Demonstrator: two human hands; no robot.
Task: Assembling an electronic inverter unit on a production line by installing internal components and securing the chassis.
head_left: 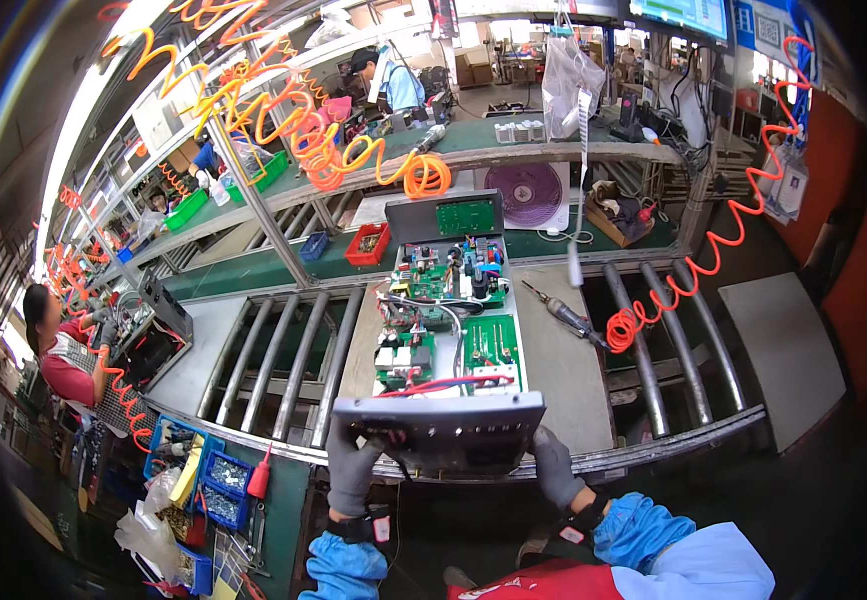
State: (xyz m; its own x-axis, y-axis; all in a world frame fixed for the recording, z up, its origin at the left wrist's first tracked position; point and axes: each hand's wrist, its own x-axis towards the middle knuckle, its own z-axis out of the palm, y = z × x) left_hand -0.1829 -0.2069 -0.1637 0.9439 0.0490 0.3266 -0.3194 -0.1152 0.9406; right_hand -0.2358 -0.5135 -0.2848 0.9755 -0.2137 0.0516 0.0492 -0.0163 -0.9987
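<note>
An opened electronics chassis lies lengthwise before me, with green circuit boards point(491, 342), capacitors and wiring inside. Its dark metal end panel point(444, 408) stands up at the near end. My left hand point(356, 472), in a grey glove, grips the panel's left end, thumb on the near face. At the opposite end, my right hand point(556, 468) holds the panel's lower right corner, its fingers partly hidden. A red cable point(454, 384) runs across the boards just behind the panel. The far end of the chassis has another dark panel point(409, 217) with a small green board.
An electric screwdriver point(566, 315) on a coiled orange hose lies right of the chassis. Metal rollers point(279, 350) flank the work board. Blue screw bins point(226, 488) and a red bottle point(260, 475) sit at lower left. A co-worker point(69, 350) works at far left.
</note>
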